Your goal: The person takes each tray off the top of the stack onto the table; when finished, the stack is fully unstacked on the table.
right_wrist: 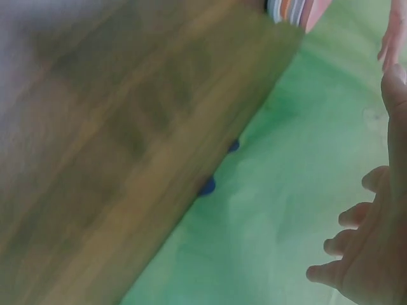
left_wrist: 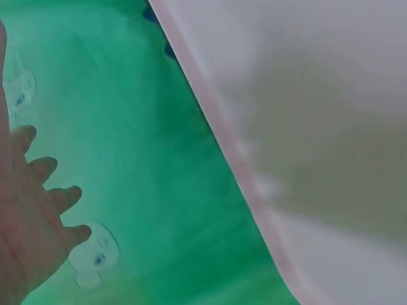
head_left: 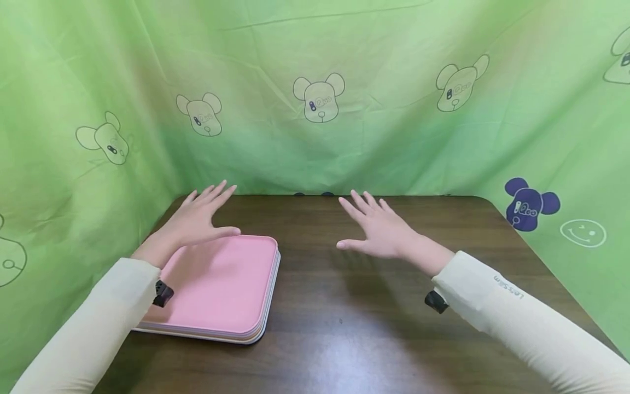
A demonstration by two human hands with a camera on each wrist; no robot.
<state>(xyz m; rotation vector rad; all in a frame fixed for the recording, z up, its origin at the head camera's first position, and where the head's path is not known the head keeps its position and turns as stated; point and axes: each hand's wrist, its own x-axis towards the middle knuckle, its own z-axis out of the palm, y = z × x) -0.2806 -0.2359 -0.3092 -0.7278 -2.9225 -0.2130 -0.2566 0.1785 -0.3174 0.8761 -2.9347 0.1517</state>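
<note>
A stack of square trays or boards with rounded corners, the top one pink [head_left: 231, 290], lies on the left part of the table. My left hand [head_left: 199, 219] hovers over the stack's far side, fingers spread and straight, holding nothing. In the left wrist view, the same hand [left_wrist: 32, 222] shows its palm, with the stack's pale top [left_wrist: 343, 159] filling the right side. Over the middle-right of the table my right hand [head_left: 379, 227] is raised with fingers spread and nothing in it. Striped edges of the stack [right_wrist: 292, 9] show at the top of the right wrist view.
The brown wooden table [head_left: 339, 334] reaches back to a green curtain [head_left: 266, 153] printed with bear heads, which also hangs along both sides. Black devices sit at the wrists, below the white sleeves [head_left: 521, 317].
</note>
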